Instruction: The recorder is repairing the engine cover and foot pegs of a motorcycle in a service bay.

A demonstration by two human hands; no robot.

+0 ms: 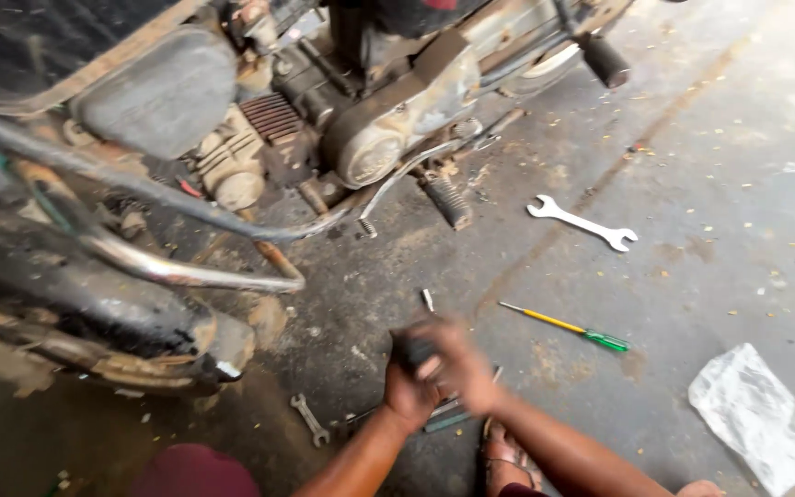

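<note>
Both my hands meet low in the middle of the view, blurred by motion. My left hand [409,387] is closed around a small dark object [413,351]; what it is cannot be told. My right hand [460,368] rests against the same object from the right, fingers curled over it. Under my hands several tools [443,416] lie on the oily concrete floor. A dirty motorcycle engine [370,138] with its footpeg [446,198] stands ahead of my hands.
A silver open-ended wrench [581,223] lies at right, a green-handled screwdriver [568,327] nearer. A small wrench [310,420] lies at lower left, a clear plastic bag [756,414] at lower right. An exhaust pipe [94,313] juts from the left. My sandalled foot [508,458] is below.
</note>
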